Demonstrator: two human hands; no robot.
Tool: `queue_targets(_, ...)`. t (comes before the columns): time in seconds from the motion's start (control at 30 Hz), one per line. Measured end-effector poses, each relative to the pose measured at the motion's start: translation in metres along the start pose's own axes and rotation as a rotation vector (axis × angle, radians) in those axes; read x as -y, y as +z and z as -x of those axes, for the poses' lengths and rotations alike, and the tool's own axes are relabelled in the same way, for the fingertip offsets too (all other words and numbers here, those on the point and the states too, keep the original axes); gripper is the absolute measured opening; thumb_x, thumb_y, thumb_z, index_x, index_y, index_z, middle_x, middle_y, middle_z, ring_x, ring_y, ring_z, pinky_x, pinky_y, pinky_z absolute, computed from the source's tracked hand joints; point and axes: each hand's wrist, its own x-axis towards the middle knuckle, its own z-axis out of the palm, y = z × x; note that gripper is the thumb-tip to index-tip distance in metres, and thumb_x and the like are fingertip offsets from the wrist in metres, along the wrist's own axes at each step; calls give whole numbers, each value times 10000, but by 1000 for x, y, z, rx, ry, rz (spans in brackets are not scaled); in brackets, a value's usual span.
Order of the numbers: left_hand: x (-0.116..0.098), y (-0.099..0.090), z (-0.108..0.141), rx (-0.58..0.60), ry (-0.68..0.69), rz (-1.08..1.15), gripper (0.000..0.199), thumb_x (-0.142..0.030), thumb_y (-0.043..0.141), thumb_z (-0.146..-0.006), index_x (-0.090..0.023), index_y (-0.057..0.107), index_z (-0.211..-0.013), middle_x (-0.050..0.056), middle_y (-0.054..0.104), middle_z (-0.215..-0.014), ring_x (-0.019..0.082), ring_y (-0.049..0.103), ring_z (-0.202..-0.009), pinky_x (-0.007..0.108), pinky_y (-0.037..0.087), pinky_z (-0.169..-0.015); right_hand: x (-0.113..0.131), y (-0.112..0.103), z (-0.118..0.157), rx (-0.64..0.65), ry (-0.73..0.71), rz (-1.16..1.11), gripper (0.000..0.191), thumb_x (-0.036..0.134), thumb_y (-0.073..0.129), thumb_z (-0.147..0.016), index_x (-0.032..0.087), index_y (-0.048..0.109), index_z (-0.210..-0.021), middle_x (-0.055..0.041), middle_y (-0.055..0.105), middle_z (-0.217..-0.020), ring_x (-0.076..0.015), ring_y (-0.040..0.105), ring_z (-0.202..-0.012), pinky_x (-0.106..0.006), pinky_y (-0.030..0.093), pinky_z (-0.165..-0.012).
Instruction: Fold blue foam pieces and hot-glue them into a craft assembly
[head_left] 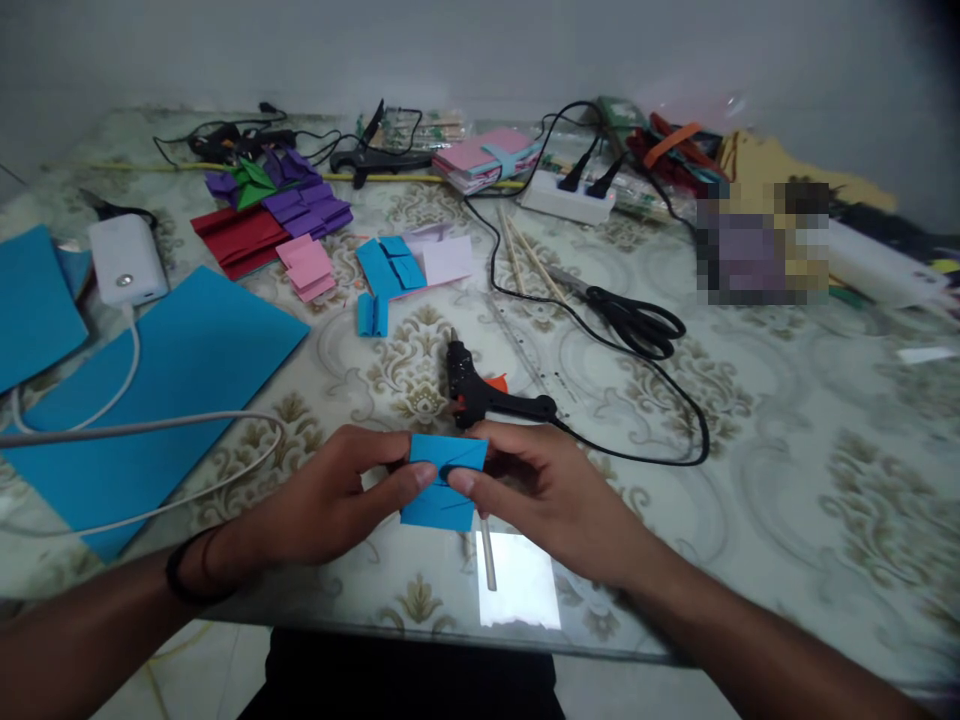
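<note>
Between my two hands is a small folded piece of blue paper [439, 512], held above the front of the table with crease lines on its face. My left hand [337, 495] pinches its left side, thumb on top. My right hand [544, 490] grips the right side, its thumb also pressed on the face; the fingers behind are partly hidden. A pale glue stick [489, 560] shows below my right hand; I cannot tell whether the hand touches it. Just beyond the paper lies a black glue gun [480, 392] on its side, nozzle pointing away.
Large blue sheets [172, 370] lie at left under a white power bank [127, 260] and its cable. Folded coloured papers [307, 210] sit behind. Black-handled scissors [637, 320], a clear ruler [525, 345], wooden sticks [529, 255] and a power strip [568, 198] lie right of centre, with a black cord looping around.
</note>
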Motion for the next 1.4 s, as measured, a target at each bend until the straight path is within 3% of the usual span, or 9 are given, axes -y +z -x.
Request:
queue_targets(0.2,-1,1,0,42,-6,-28,369,-353,509,-1057,-154,697,-809,-34,551,-648,109,461,-608,230,376,-572,-2,-1,2,38,3,-160,427,506,791,-884,194,572,-690,31,568,-622,-110,502,-575,-248,372,-523)
queue_targets(0.43,0,2,-1,72,-15,-23,396,-363,488,-1066,-136,666,-795,-29,532,-659,103,446,-617,227,362,-575,-4,0,2,41,8,-190,441,521,788,-882,193,575,-679,35,543,-604,-106,464,-565,-254,338,-517)
queue_targets(0.6,-2,1,-1,13,-4,-36,421,-365,503,-1053,-154,568,-695,-46,459,-622,94,400,-589,227,334,-552,-2,1,0,-7,2,-104,456,572,759,-892,190,587,-712,21,562,-666,-115,489,-616,-254,386,-550)
queue_targets(0.73,0,1,1,16,19,-33,419,-335,510,-1052,-167,517,-668,-58,416,-609,89,377,-574,225,322,-544,-1,0,-1,8,-43,-173,427,575,737,-911,190,627,-762,23,574,-680,-116,509,-629,-254,415,-571)
queue_targets(0.93,3,1,1,53,-5,-29,386,-347,516,-1064,-165,591,-731,-45,480,-645,96,429,-598,222,356,-566,-2,-1,-1,-19,-63,-185,443,559,759,-894,192,614,-692,31,560,-613,-106,473,-573,-256,362,-531)
queue_targets(1.23,4,-1,2,9,-21,-59,467,-426,508,-1058,-164,578,-677,-37,479,-609,108,423,-578,250,338,-557,-1,-3,-4,-37,-53,-226,389,520,798,-870,192,667,-706,23,629,-617,-112,563,-581,-257,444,-575)
queue_targets(1.4,2,-1,2,59,-12,-31,417,-379,496,-1067,-162,603,-728,-40,497,-642,103,439,-599,238,358,-578,0,-6,-2,-33,-89,-231,369,489,789,-891,190,682,-704,16,640,-610,-112,566,-575,-256,443,-567)
